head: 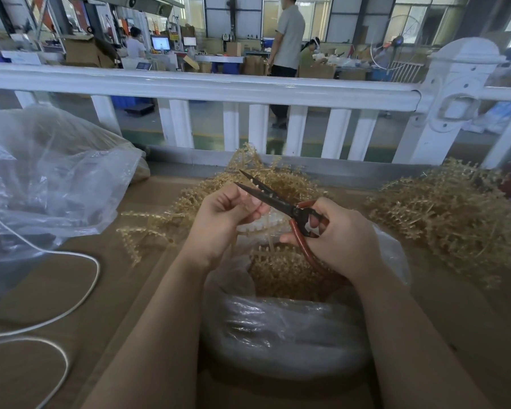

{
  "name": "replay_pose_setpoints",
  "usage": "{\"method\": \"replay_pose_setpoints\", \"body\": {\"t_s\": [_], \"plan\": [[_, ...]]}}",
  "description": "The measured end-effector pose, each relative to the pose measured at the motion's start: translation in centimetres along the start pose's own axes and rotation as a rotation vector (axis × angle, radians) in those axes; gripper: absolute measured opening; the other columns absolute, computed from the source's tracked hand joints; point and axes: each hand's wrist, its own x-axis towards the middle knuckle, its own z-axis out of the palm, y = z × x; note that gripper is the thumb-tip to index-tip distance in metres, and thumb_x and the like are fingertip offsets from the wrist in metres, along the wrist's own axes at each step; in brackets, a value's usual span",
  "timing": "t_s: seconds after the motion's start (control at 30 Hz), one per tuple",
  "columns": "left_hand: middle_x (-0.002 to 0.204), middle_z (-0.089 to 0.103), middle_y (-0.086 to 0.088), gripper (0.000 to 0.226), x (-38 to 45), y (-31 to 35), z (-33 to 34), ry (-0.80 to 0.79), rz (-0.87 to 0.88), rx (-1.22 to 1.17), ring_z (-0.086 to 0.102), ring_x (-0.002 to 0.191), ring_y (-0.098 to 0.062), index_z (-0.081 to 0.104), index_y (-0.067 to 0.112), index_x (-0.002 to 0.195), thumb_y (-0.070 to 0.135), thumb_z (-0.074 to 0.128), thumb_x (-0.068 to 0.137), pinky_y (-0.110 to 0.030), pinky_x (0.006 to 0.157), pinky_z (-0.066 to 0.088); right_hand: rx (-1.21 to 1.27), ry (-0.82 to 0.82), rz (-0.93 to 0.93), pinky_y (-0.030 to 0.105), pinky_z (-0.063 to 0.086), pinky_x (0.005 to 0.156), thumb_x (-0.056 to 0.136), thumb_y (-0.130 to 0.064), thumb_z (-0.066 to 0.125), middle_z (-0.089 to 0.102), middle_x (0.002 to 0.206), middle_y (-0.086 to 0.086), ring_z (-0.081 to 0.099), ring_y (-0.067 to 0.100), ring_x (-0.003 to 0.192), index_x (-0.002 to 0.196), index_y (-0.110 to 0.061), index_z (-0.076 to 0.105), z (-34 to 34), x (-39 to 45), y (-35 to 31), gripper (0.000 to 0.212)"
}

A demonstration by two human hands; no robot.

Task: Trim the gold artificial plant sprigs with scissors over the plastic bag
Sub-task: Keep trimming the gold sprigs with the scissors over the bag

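1. Sitting at six o'clock, the plastic bag (283,329) gapes open, holding gold trimmings.
2. Light, springy and brittle-looking, the gold sprig (160,215) fans towards nine o'clock; best gripped by its stem.
3. The left hand (222,219) pinches that stem, fingers curled.
4. The right hand (337,234) grips the scissors (281,202), blades parted.

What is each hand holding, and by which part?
The right hand grips the scissors by their red handles. The left hand pinches a gold sprig near the open blades; exact spot unclear.
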Motion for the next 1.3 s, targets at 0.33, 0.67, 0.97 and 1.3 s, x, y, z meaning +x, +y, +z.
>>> {"method": "replay_pose_setpoints", "body": {"t_s": [0.33, 0.67, 0.97, 1.3], "plan": [[0.075, 0.072, 0.002, 0.02, 0.13, -0.4, -0.01, -0.003, -0.021, 0.098, 0.062, 0.076, -0.013, 0.068, 0.01, 0.081, -0.002, 0.059, 0.094, -0.022, 0.076, 0.052, -0.045, -0.009, -0.036, 0.013, 0.029, 0.046, 0.064, -0.093, 0.045, 0.051, 0.06, -0.023, 0.049, -0.007, 0.051, 0.084, -0.039, 0.048, 0.08, -0.05, -0.09, 0.058], [0.072, 0.072, 0.0, 0.017, 0.22, -0.52, -0.01, 0.021, 0.008, 0.066, 0.062, 0.075, -0.018, 0.067, 0.006, 0.085, -0.006, 0.058, 0.093, -0.026, 0.076, 0.053, -0.073, 0.013, -0.04, 0.009, 0.027, 0.045, 0.064, -0.101, 0.038, 0.05, 0.061, -0.028, 0.048, -0.012, 0.051, 0.085, -0.048, 0.04, 0.48, -0.01, 0.29, 0.057], [0.073, 0.071, 0.001, 0.021, 0.19, -0.58, -0.12, 0.001, 0.013, 0.075, 0.062, 0.071, -0.012, 0.067, 0.008, 0.083, -0.007, 0.056, 0.093, -0.024, 0.075, 0.052, -0.05, 0.054, -0.074, 0.008, 0.022, 0.045, 0.067, -0.098, 0.042, 0.053, 0.087, -0.044, 0.053, -0.019, 0.072, 0.079, -0.051, 0.039, 0.56, -0.05, 0.38, 0.049], [0.074, 0.07, 0.0, 0.021, 0.24, -0.6, -0.14, -0.018, 0.006, 0.047, 0.063, 0.072, -0.012, 0.066, 0.009, 0.083, -0.005, 0.056, 0.094, -0.025, 0.076, 0.052, 0.013, 0.025, -0.07, 0.015, 0.035, 0.047, 0.064, -0.093, 0.045, 0.049, 0.058, -0.023, 0.049, -0.008, 0.052, 0.082, -0.037, 0.049, -0.05, -0.04, -0.37, 0.059]]}}
